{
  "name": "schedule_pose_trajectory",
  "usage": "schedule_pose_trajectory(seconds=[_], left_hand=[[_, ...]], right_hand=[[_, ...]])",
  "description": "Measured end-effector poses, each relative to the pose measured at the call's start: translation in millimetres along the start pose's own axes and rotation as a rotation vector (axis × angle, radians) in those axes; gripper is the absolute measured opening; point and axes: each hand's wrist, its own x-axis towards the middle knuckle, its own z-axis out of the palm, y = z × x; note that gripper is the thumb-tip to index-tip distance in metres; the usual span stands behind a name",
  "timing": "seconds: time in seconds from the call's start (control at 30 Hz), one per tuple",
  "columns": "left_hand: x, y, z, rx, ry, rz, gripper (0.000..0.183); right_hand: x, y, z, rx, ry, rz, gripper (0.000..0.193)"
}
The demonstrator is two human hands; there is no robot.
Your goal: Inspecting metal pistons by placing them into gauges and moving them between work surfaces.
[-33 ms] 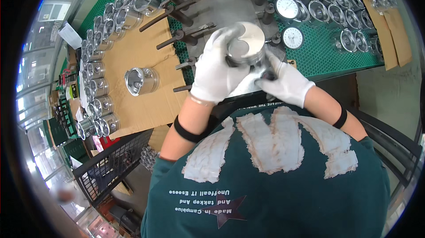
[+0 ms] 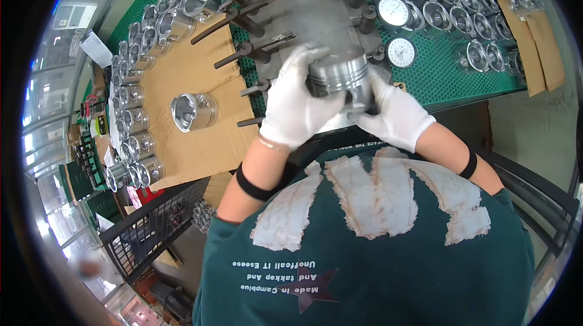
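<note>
A shiny metal engine piston (image 2: 340,74) is held up in front of my chest, its ringed side turned toward me and slightly blurred. My left hand (image 2: 299,98), in a white glove, is closed round the piston's left side. From the right, my gloved right hand (image 2: 395,113) grips its lower skirt. Behind the piston lies a grey metal plate (image 2: 306,13). Rod-like fixtures (image 2: 246,53) line the plate's left side. A single piston (image 2: 194,112) rests on its side on the cardboard (image 2: 221,138) to my left.
Several pistons (image 2: 135,95) stand in rows along the cardboard's left edge. Three round dial gauges (image 2: 401,53) sit to the right of the plate. Many more pistons (image 2: 437,16) cover the green mat (image 2: 425,86) at the far right. A black mesh rack (image 2: 152,229) stands at lower left.
The piston has tilted in my hands: its pale flat crown faced up toward me before, and now its grooved side shows. Both hands have shifted slightly with it.
</note>
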Motion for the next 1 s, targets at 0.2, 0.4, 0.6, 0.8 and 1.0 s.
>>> schedule_pose_trajectory(seconds=[0.2,0.4,0.6,0.8,1.0], left_hand=[[-9.5,61.3,-59.4,-0.310,-0.272,-0.300,0.051],[-60.4,-41.4,-136.2,0.743,0.242,-0.362,0.046],[-80.0,-61.1,-160.1,0.986,-0.063,-0.485,0.026],[-79.5,-64.2,-162.1,0.933,0.072,-0.734,0.036],[-90.4,-11.6,-173.0,-0.390,0.710,-0.828,0.033]], right_hand=[[-35.8,50.5,-13.0,0.650,0.446,-0.378,0.048],[-31.0,148.6,-66.8,0.743,0.709,0.160,0.025],[25.4,243.3,-71.0,1.044,0.661,0.586,0.021],[22.1,219.0,-49.6,1.256,0.795,0.372,0.050],[-17.2,82.2,-53.0,0.688,0.773,-0.089,0.059]])
